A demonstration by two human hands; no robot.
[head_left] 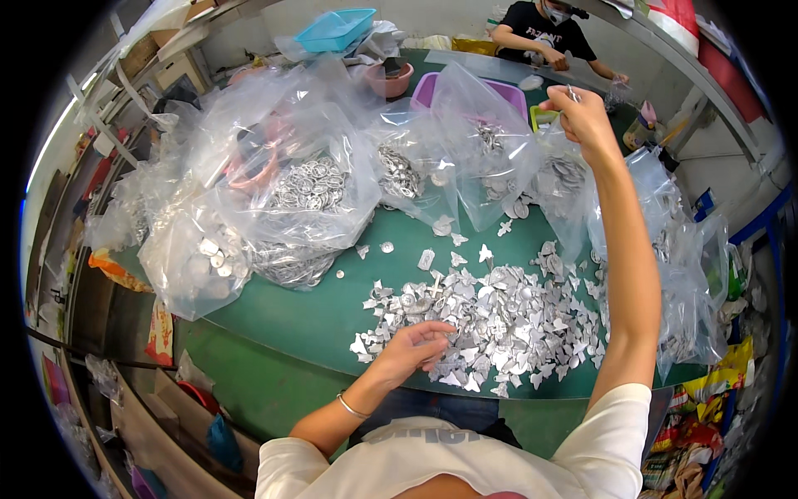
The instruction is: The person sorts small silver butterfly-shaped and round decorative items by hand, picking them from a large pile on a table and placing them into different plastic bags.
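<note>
A heap of small flat silver metal charms, some cross-shaped and some winged, is spread on the green tabletop before me. At the heap's near left edge hovers my left hand, its fingers half stretched and slightly apart, with no piece visible in them. My right arm reaches far forward. My right hand is closed above the bags at the far right, a small silver metal piece showing at its fingertips. Below it stands a clear bag of silver pieces.
Large clear bags of metal pieces crowd the table's left and back. A purple basin, a pink bowl and a blue basket stand behind. Across the table a masked person works. More bags line the right edge.
</note>
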